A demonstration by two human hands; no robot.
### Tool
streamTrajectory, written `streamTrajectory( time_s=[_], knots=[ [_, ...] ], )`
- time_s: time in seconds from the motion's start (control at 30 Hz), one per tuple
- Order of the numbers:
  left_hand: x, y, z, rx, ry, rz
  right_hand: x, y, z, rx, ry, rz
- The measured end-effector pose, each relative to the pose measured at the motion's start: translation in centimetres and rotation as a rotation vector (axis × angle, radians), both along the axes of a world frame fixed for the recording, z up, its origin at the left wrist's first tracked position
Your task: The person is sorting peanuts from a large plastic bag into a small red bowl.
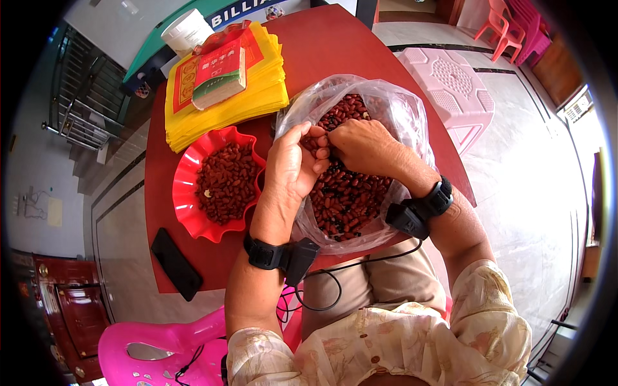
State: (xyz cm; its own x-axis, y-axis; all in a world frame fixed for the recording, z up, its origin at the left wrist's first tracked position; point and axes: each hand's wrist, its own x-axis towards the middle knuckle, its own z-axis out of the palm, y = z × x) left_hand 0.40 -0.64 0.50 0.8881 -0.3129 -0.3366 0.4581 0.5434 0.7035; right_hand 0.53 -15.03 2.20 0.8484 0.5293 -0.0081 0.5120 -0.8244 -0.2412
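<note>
A clear plastic bag [400,111] lies wide open before me on the table. Inside it are red kidney beans [333,207] mixed with small black beans. Over the bag my left hand [294,161] is cupped, palm up, with a few red beans in its curled fingers. My right hand [369,147] meets those fingers from the other side; its fingertips point down and are hidden, so what they pinch is unclear. To the left, a red plastic bowl [186,181] with a wavy rim contains red beans and one pale piece.
A thick stack of yellow paper [227,120] carries a small thick book [219,77]. Behind it stands a white tub [186,31]. A black phone [176,265] rests at the left edge of the red table [309,43]. A pink stool [444,87] is at the right; a cable hangs at my wrists.
</note>
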Motion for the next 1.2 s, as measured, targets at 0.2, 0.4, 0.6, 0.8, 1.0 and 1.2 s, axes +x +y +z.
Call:
streamTrajectory(
  time_s=[0.2,0.4,0.6,0.8,1.0,1.2],
  knots=[
    [0.09,-0.08,-0.03,0.003,0.022,0.017,0.06,-0.1,0.04,0.108,-0.07,-0.053],
    [0.23,-0.01,-0.22,-0.06,0.032,-0.001,0.55,-0.3,-0.22,0.201,-0.132,-0.146],
    [0.23,0.04,-0.14,-0.067,0.033,-0.011,0.75,-0.29,-0.3,0.383,-0.282,-0.131],
    [0.28,0.07,-0.15,-0.082,0.05,-0.021,0.67,-0.17,-0.12,0.513,-0.357,-0.064],
    [0.27,-0.12,-0.22,-0.106,0.062,0.001,0.51,0.03,-0.02,0.615,-0.36,0.023],
    [0.29,0.05,-0.15,-0.076,0.049,-0.025,0.37,-0.05,0.35,0.525,-0.314,-0.091]
  ],
)
